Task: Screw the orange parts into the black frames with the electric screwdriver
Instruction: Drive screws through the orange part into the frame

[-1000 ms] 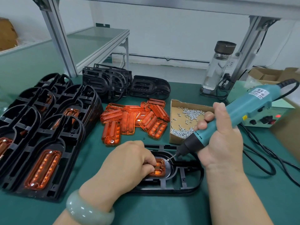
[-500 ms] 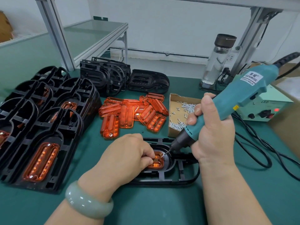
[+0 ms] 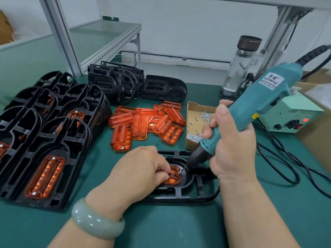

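Little has shifted in the last half second: the bit still sits at the orange part's right end, and the screwdriver leans much as before. The left hand (image 3: 141, 169) lies knuckles-up with its fingers curled, the tips pinching down on the orange part (image 3: 173, 177) just under them. The right hand (image 3: 232, 149) is wrapped tight round the screwdriver (image 3: 259, 104). The tool slants down toward the left hand, and its bit meets a small screw (image 3: 179, 172) beside that hand's fingers. The orange part lies seated in the rounded end of a black frame (image 3: 197, 197), flat on the desk (image 3: 161, 228) between both hands. Beyond the left hand lies a heap (image 3: 143, 122) of loose orange parts. Left of it are stacked frames (image 3: 44, 140), some showing orange parts inside.
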Action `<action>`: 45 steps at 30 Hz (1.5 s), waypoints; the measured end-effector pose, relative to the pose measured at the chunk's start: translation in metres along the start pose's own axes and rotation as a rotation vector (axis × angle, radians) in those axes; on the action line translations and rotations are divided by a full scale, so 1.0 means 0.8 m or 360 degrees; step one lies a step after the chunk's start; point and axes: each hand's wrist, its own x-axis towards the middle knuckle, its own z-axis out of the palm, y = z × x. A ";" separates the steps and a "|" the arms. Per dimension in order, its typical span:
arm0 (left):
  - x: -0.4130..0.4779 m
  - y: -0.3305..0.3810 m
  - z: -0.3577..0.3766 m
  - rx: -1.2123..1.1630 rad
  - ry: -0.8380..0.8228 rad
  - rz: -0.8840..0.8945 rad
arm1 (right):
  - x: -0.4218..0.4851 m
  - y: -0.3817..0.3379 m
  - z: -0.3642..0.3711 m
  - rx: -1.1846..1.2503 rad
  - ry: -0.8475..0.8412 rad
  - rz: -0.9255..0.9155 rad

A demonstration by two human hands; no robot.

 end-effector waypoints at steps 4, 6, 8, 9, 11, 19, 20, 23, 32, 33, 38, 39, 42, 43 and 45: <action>0.000 0.001 0.000 0.0015 -0.0005 0.0004 | -0.002 -0.001 0.003 -0.0040 -0.0054 -0.0030; 0.000 0.000 0.000 0.0015 -0.0002 0.0005 | -0.003 -0.001 0.004 -0.0043 -0.0098 -0.0052; 0.000 0.000 0.001 0.0014 0.0007 0.0006 | -0.004 -0.001 0.005 -0.0062 -0.0159 -0.0074; 0.000 0.000 0.001 0.0019 0.0009 0.0010 | -0.004 -0.001 0.006 -0.0077 -0.0191 -0.0085; 0.000 0.000 0.001 0.0032 0.0013 0.0016 | -0.005 0.000 0.008 -0.0110 -0.0268 -0.0119; 0.002 0.001 0.002 0.0074 -0.0011 0.0025 | -0.007 0.003 0.013 -0.0126 -0.0404 -0.0114; 0.001 0.001 0.002 0.0083 -0.0014 0.0024 | -0.006 0.003 0.012 -0.0110 -0.0389 -0.0096; 0.001 0.002 0.002 0.0103 -0.0014 0.0014 | -0.004 0.005 0.011 -0.0065 -0.0364 -0.0060; 0.004 0.003 0.003 0.0114 -0.0013 -0.0012 | -0.001 0.004 0.014 -0.0077 -0.0360 -0.0027; 0.003 0.003 0.002 0.0113 -0.0010 -0.0016 | -0.002 0.004 0.015 -0.0081 -0.0354 -0.0020; 0.002 0.006 0.001 0.0100 -0.0013 -0.0048 | -0.005 0.005 0.022 -0.0084 -0.0383 0.0000; 0.002 0.006 0.001 0.0103 -0.0015 -0.0051 | -0.004 0.006 0.022 -0.0087 -0.0366 0.0006; 0.003 0.006 0.001 0.0102 -0.0018 -0.0063 | 0.000 0.007 0.016 -0.0067 -0.0290 0.0060; 0.002 0.006 0.001 0.0096 -0.0020 -0.0071 | 0.001 0.007 0.013 -0.0044 -0.0280 0.0076; 0.002 0.006 0.001 0.0084 -0.0022 -0.0077 | 0.002 0.008 0.007 0.0019 -0.0297 0.0083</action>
